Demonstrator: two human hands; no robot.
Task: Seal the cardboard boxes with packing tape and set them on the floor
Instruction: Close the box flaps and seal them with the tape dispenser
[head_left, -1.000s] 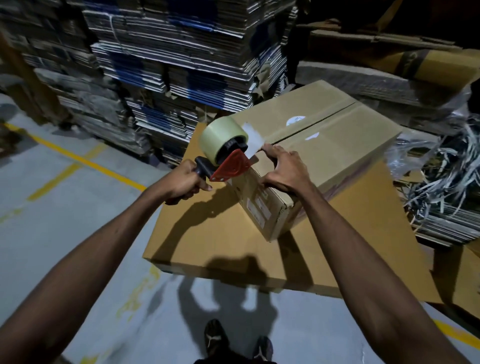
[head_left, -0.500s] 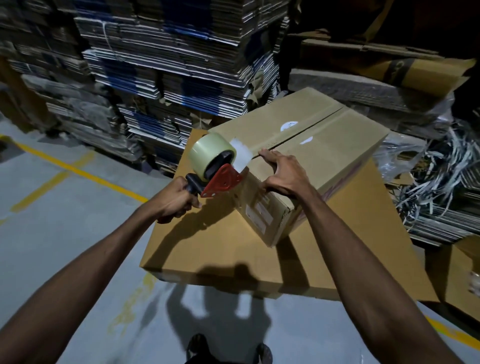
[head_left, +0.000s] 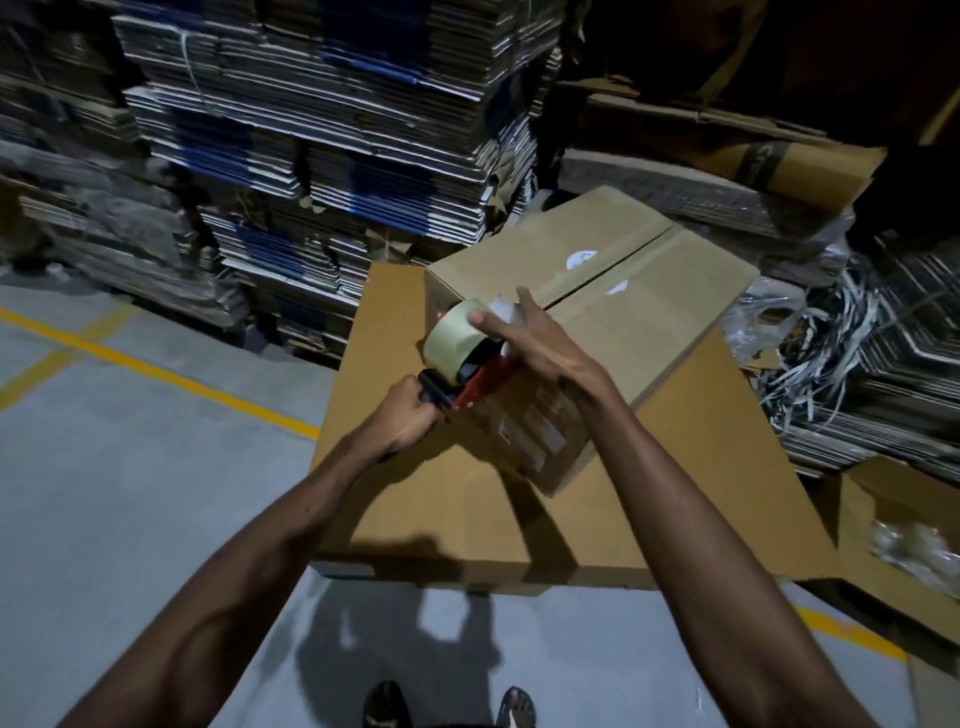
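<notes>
While our left hand grips the tape dispenser at the cardboard box's near edge, right fingers spread loosely on the roll; anchor tape before pulling along the seam.

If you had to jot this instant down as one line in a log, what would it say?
left hand: grips tape dispenser handle | right hand: fingers spread over tape roll | box: top seam untaped, on flat cardboard

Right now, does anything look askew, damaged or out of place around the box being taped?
The cardboard box sits skewed on the flat cardboard sheet, one corner overhanging its right edge. Its top seam is still untaped. Loose strapping lies tangled to the right. Nothing looks damaged.
</notes>
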